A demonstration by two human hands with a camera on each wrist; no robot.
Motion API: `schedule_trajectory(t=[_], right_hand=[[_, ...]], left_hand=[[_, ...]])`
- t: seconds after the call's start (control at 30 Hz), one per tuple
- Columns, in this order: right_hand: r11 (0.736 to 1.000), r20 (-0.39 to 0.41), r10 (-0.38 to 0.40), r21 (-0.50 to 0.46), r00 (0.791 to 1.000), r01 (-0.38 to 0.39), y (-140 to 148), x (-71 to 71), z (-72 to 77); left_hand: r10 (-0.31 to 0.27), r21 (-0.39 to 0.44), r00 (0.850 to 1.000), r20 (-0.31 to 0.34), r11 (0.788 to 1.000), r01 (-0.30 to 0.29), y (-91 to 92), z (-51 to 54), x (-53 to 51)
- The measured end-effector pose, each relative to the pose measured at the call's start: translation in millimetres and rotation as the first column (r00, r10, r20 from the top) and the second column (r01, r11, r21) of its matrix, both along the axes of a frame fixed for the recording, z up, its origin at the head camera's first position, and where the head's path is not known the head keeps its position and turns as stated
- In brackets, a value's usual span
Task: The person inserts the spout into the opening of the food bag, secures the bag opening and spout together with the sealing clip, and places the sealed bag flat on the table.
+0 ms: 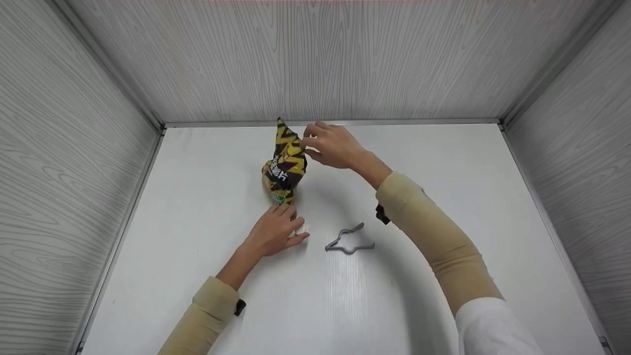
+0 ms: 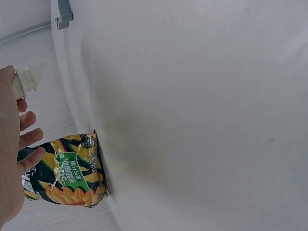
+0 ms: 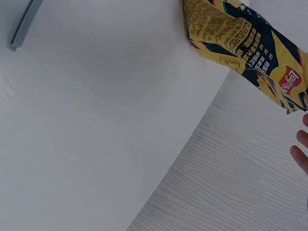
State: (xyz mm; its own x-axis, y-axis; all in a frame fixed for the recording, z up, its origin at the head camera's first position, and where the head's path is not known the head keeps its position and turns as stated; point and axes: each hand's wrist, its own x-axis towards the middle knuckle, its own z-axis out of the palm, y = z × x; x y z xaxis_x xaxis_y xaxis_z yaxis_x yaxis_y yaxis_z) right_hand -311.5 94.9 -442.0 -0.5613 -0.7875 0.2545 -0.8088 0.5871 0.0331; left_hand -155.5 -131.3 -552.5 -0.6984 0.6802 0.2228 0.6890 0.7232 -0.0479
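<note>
The bag of chips [image 1: 286, 170], black and yellow, is located at the far part of the white table [image 1: 212, 182], left of centre, between the two hands. The right hand [image 1: 335, 146] pinches the bag at its upper right edge; its remaining fingers stand free of the film. The left hand [image 1: 273, 230] holds a small white spout-like piece [image 2: 19, 86] between thumb and forefinger, its other fingers at the bag's lower end; contact there cannot be determined. A grey clip [image 1: 349, 252] lies spread on the table, near the left hand.
</note>
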Motion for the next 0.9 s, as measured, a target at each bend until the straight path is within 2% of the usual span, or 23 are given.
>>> schedule_trajectory(t=[0.3,0.9], right_hand=[[1.000,-0.009,-0.022,0.013,1.000,0.022,11,0.3,-1.7],[0.999,-0.090,0.045,-0.023,0.995,-0.048,28,5.5,-3.9]], left_hand=[[0.012,-0.011,1.000,0.005,1.000,-0.012,-0.8,1.5,0.4],[0.013,-0.020,1.000,-0.009,1.000,-0.013,-0.4,-1.1,-1.2]])
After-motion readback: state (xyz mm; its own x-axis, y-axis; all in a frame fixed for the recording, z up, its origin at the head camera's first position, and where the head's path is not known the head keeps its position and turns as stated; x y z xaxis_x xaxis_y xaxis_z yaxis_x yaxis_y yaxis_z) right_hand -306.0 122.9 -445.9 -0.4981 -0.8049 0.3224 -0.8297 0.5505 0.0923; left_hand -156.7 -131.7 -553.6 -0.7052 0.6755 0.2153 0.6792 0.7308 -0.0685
